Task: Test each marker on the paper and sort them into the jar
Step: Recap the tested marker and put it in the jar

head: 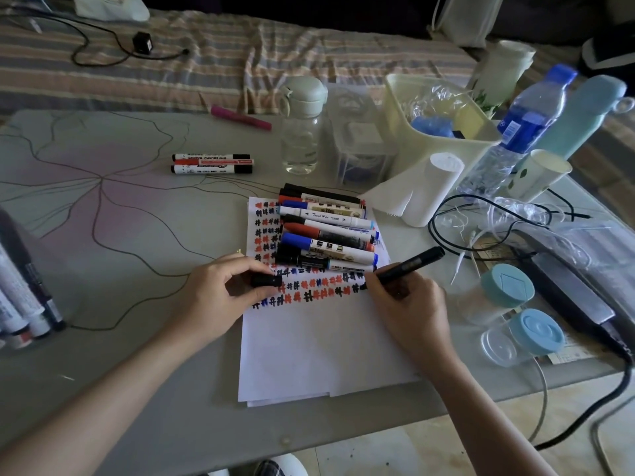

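White paper lies mid-table, its upper half covered with rows of red, blue and black marks. My right hand grips an uncapped black marker, tip down on the paper at the right end of the marks. My left hand pinches the black cap and rests on the sheet's left edge. Several markers lie piled on the top of the paper. Three more markers lie side by side farther back.
A pink marker, a clear bottle, a cream bin, a paper roll and a water bottle stand behind. Two small blue-lidded jars lie on the right among black cables. More markers sit at the left edge.
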### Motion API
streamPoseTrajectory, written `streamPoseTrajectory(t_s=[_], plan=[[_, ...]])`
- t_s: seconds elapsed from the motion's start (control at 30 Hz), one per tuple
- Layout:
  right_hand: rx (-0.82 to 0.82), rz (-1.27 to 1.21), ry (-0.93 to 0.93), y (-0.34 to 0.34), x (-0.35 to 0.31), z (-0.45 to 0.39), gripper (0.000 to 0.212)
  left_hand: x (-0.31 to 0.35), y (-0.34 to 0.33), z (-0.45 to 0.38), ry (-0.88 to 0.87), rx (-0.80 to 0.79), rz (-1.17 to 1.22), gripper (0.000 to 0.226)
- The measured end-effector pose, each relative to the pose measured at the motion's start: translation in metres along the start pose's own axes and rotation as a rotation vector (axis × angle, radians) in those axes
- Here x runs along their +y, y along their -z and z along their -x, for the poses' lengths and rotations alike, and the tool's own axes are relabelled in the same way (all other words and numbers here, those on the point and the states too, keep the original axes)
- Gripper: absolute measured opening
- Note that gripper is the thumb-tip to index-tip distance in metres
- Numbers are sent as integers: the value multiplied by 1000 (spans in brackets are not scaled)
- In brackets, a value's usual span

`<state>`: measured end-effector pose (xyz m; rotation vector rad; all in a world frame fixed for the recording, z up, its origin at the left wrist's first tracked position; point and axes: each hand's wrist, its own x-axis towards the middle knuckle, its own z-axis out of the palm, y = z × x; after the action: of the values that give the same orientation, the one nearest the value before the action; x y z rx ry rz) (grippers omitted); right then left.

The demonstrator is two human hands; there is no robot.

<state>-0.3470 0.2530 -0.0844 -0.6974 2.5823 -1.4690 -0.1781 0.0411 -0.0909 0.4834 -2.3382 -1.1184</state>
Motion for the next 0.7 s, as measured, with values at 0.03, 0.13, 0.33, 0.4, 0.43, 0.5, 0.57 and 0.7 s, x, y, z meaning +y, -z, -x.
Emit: streamPoseTrajectory(t_s=[0.03, 0.13, 0.33, 0.4, 0.43, 0.5, 0.57, 0.7], plan=[[8, 8, 4, 0, 0, 0, 17, 0, 0, 0, -1, -2, 3, 27], [34, 5, -1, 1, 1, 0, 17, 1, 0, 1, 10, -3, 15, 26], [4, 14, 7, 3, -3, 2, 25, 1, 2, 0, 13, -11, 0, 25], [-2, 3, -11, 2, -3, 1, 20, 1, 2, 0, 10, -12, -9, 26], [1, -8, -18, 2, -3, 1, 19, 1, 2, 0, 10, -12, -12, 26], [15, -18, -25, 2, -3, 1, 18, 1, 2, 0, 16, -9, -9, 26], [28, -10, -28, 2, -3, 1, 17, 1, 1, 0, 21, -7, -4, 26], [30, 9, -22, 1, -5, 1, 17, 0, 2, 0, 14, -9, -1, 27]])
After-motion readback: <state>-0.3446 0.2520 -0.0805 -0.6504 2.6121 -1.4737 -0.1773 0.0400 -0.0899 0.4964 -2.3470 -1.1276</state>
